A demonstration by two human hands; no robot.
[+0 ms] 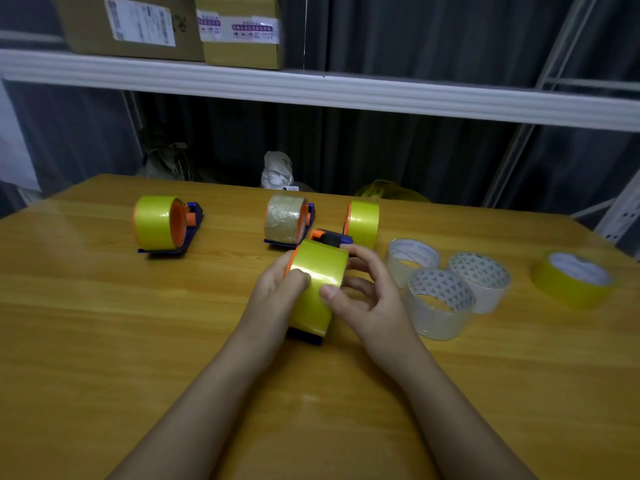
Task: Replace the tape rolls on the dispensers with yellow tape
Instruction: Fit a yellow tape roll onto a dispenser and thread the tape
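At the table's middle, a yellow tape roll (pixel 317 271) sits on a blue and orange dispenser (pixel 304 336). My left hand (pixel 277 292) grips the roll's left side, thumb on its face. My right hand (pixel 363 292) holds its right side, thumb pressed on the tape surface. Behind stand a dispenser with yellow tape (pixel 157 225) at the left, a dispenser with clear brownish tape (pixel 285 220) at the centre, and a third with yellow tape (pixel 363 221) just right of it.
Three clear tape rolls (pixel 438 303) lie to the right of my hands, and a loose yellow roll (pixel 573 280) lies near the table's right edge. A white shelf (pixel 311 88) with cardboard boxes (pixel 173 26) hangs above the wooden table (pixel 104 323).
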